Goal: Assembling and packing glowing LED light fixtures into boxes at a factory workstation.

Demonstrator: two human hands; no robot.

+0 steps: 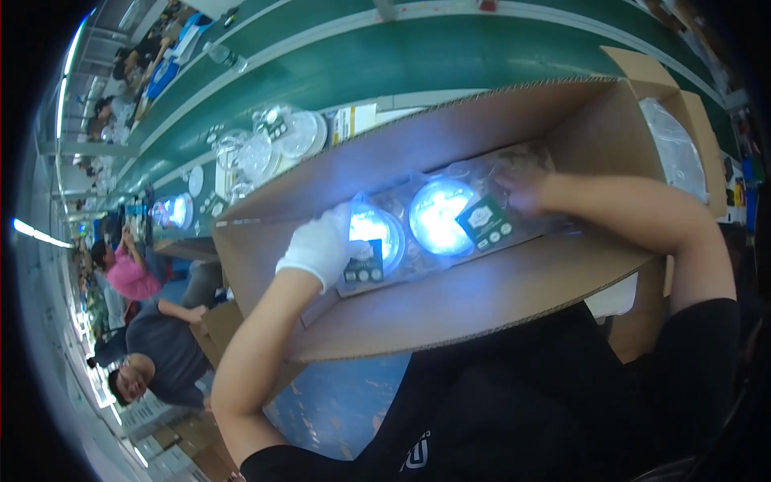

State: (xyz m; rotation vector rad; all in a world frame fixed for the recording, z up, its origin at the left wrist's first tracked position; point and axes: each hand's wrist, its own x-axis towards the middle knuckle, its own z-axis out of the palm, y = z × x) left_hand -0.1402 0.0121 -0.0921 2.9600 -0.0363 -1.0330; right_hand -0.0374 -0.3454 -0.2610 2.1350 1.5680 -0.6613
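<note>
A long open cardboard box (377, 329) sits in front of me, and both my arms reach into it. In its bottom lie clear plastic packs, two of them with glowing blue-white round lamps: a left lamp (391, 238) and a right lamp (434, 217). Each carries a dark green card, the left card (364, 261) and the right card (484, 223). My left hand (315, 247), in a white glove, grips the left lamp's outer edge; its fingertips are partly hidden. Beside the packs at the right end is my bare right hand (526, 189), its fingers blurred.
Beyond the box runs a green conveyor belt (353, 68). More clear round lamp packs (261, 153) stand at the back left, along with another lit lamp (173, 211). A second cardboard box (695, 132) holding clear plastic adjoins on the right. A co-worker (173, 345) is at the left.
</note>
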